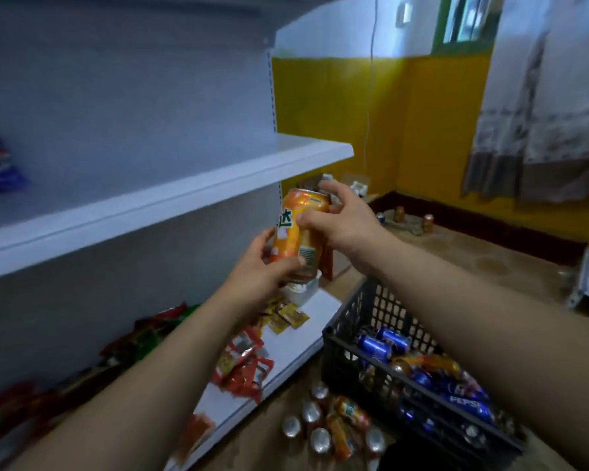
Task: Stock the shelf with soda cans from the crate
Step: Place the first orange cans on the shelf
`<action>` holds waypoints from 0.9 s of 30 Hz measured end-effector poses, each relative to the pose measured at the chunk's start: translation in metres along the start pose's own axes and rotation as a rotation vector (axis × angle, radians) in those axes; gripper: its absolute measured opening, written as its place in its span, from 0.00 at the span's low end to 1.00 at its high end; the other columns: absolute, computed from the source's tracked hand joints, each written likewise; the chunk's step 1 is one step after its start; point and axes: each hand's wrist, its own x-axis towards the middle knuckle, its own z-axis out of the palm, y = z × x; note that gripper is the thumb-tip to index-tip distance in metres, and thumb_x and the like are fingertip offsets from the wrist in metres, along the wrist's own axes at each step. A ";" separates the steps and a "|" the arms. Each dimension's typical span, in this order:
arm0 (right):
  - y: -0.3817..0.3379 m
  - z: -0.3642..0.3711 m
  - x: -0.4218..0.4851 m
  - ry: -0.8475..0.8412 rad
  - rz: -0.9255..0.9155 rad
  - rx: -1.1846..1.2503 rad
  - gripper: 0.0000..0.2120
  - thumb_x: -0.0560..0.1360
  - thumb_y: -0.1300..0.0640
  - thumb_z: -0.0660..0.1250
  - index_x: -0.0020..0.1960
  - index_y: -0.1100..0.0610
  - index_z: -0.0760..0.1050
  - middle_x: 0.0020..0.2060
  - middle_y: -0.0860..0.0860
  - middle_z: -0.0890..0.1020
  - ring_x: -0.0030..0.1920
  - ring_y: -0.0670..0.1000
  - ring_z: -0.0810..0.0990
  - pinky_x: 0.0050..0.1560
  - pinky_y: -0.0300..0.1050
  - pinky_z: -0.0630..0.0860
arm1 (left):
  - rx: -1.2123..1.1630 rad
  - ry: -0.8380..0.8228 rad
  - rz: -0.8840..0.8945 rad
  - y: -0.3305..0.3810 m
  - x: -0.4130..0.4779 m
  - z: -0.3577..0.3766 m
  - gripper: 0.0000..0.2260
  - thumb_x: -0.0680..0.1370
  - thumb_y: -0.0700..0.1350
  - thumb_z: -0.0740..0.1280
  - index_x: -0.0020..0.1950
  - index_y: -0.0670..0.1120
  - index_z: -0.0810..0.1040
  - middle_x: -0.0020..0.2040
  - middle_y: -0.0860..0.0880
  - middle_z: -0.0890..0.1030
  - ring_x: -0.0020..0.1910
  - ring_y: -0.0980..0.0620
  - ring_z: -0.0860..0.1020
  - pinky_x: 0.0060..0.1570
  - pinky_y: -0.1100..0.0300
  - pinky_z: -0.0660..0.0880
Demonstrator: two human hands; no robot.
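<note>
Both hands grip the can (300,229): the left hand (262,270) curls round its base and the right hand (344,219) pinches near its top. It hangs slightly tilted, just below the shelf (198,195) lip at the shelf's right end. To place it well, lift it clear of the lip, bring it upright, then set it well back from the shelf edge. The crate (351,338), below the shelf, holds more.
</note>
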 end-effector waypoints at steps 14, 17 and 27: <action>-0.105 0.165 -0.049 -0.380 -0.112 0.023 0.21 0.70 0.55 0.73 0.60 0.50 0.69 0.52 0.52 0.79 0.49 0.54 0.82 0.49 0.57 0.81 | 0.104 0.413 0.060 0.063 -0.111 -0.144 0.26 0.69 0.43 0.76 0.65 0.48 0.71 0.55 0.48 0.80 0.53 0.50 0.80 0.57 0.49 0.77; -0.116 0.192 -0.047 -0.498 -0.114 -0.019 0.22 0.69 0.54 0.75 0.58 0.49 0.69 0.53 0.52 0.78 0.51 0.56 0.80 0.48 0.61 0.81 | 0.161 0.509 0.042 0.067 -0.122 -0.163 0.27 0.68 0.42 0.76 0.64 0.49 0.70 0.53 0.50 0.80 0.51 0.53 0.80 0.53 0.56 0.78; -0.134 0.324 -0.022 -0.673 -0.167 -0.002 0.33 0.71 0.57 0.74 0.71 0.49 0.62 0.57 0.48 0.73 0.61 0.56 0.74 0.61 0.63 0.74 | 0.777 0.750 -0.247 0.053 -0.169 -0.322 0.32 0.75 0.57 0.67 0.75 0.51 0.61 0.74 0.49 0.66 0.70 0.49 0.66 0.66 0.53 0.65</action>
